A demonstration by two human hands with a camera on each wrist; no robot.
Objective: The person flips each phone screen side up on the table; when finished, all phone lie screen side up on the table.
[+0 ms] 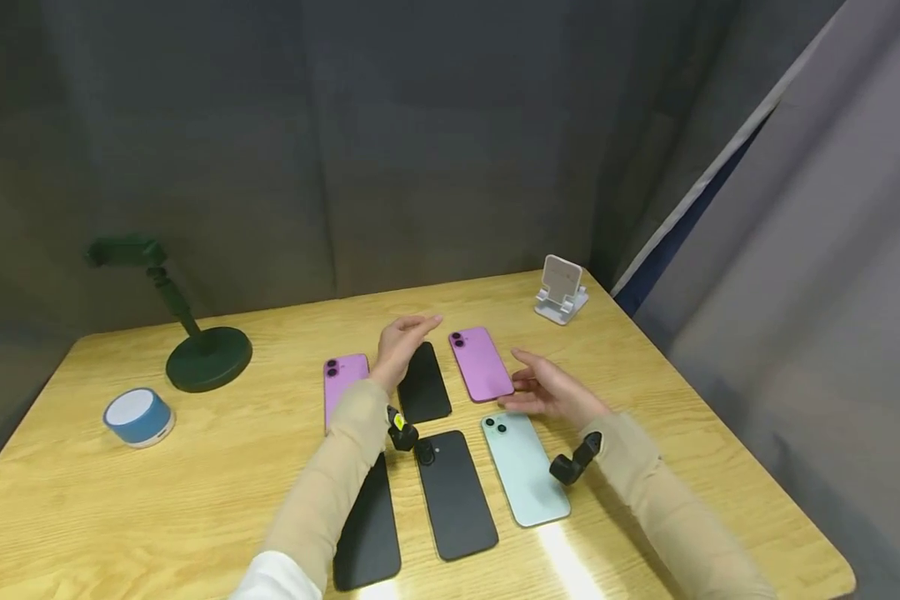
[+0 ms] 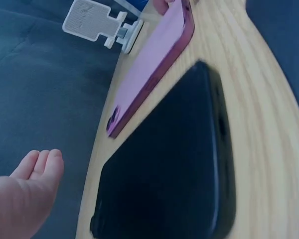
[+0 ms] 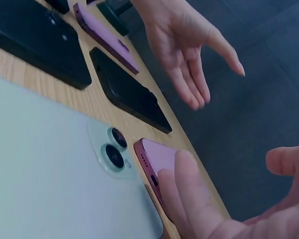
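My left hand [image 1: 403, 346] hovers, fingers fairly straight and holding nothing, over the far end of a small black phone [image 1: 426, 387]. Just right of that phone lies a purple phone [image 1: 482, 364], camera side up. My right hand [image 1: 551, 392] is beside its near right corner; in the right wrist view the loosely bent fingers [image 3: 189, 184] overlap the purple phone [image 3: 157, 157] without gripping it. A mint-green phone [image 1: 523, 467] lies below the right hand. Another black phone [image 1: 457, 500] is left of it. My left forearm partly covers a second purple phone [image 1: 345, 379] and a long dark phone [image 1: 367, 533].
A white folding phone stand [image 1: 561, 287] is at the far right corner of the wooden table [image 1: 255, 467]. To the left stand a dark green stand with a round base [image 1: 208, 358] and a blue-and-white cylinder [image 1: 138, 417]. Grey curtains [image 1: 450, 150] hang behind and to the right.
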